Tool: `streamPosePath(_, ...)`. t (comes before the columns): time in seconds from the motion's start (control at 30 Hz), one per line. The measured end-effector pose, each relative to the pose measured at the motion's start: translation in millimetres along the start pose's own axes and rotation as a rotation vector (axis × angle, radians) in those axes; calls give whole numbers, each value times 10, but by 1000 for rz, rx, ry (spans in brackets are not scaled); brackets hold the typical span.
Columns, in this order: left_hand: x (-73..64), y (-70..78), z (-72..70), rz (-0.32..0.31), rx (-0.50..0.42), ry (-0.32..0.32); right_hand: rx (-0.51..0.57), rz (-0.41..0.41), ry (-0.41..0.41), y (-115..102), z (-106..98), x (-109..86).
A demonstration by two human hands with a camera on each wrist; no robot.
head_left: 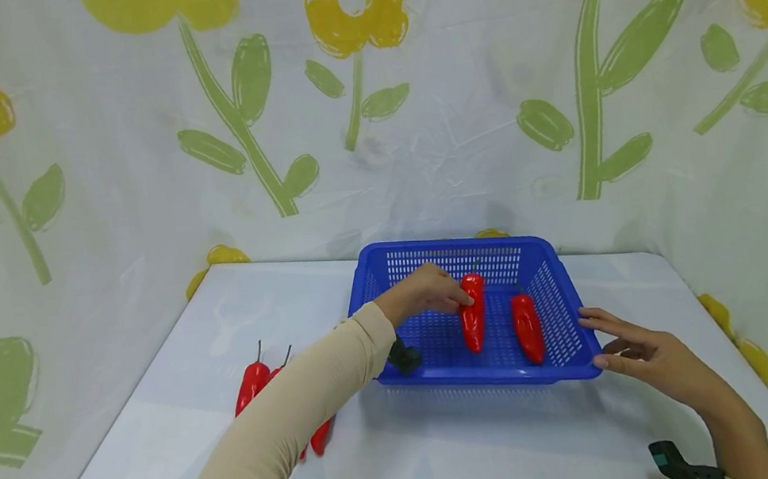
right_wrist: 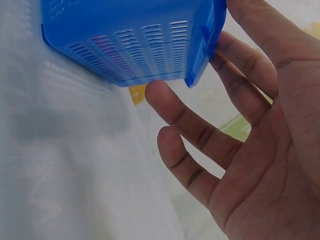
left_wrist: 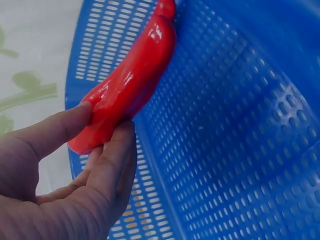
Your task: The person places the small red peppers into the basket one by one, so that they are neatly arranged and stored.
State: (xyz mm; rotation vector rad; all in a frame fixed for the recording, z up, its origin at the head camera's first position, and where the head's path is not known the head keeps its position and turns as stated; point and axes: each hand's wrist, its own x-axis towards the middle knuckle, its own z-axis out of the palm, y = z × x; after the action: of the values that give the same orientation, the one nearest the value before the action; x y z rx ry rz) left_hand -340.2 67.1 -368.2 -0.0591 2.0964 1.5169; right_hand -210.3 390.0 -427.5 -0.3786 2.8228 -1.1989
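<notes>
In the head view my left hand point(head_left: 433, 291) reaches into a blue plastic basket point(head_left: 473, 379) and pinches a glossy red chili pepper point(head_left: 476, 328). The left wrist view shows the thumb on one side of this pepper point(left_wrist: 127, 80) and fingers on the other, near one end. Another red pepper point(head_left: 528, 330) lies in the basket, to the right. At the basket's front right corner my right hand point(head_left: 646, 359) holds the rim between thumb and forefingers. Its other two fingers point(right_wrist: 172, 145) are extended below, off the basket, in the right wrist view.
Several more red peppers point(head_left: 253, 383) lie on the white table point(head_left: 398, 469) left of the basket, partly covered by the left sleeve point(head_left: 290, 411). A flower-patterned curtain point(head_left: 444, 144) hangs behind the table. A dark device point(head_left: 685, 466) is strapped on the right wrist.
</notes>
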Motion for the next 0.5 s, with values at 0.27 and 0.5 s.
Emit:
streamPosePath(0.27, 138, 101, 161, -20, 27, -33, 3, -3, 18, 14, -24, 5)
streamPosePath(0.5, 228, 65, 312, -58, 129, -32, -2, -13, 9, 16, 0, -7)
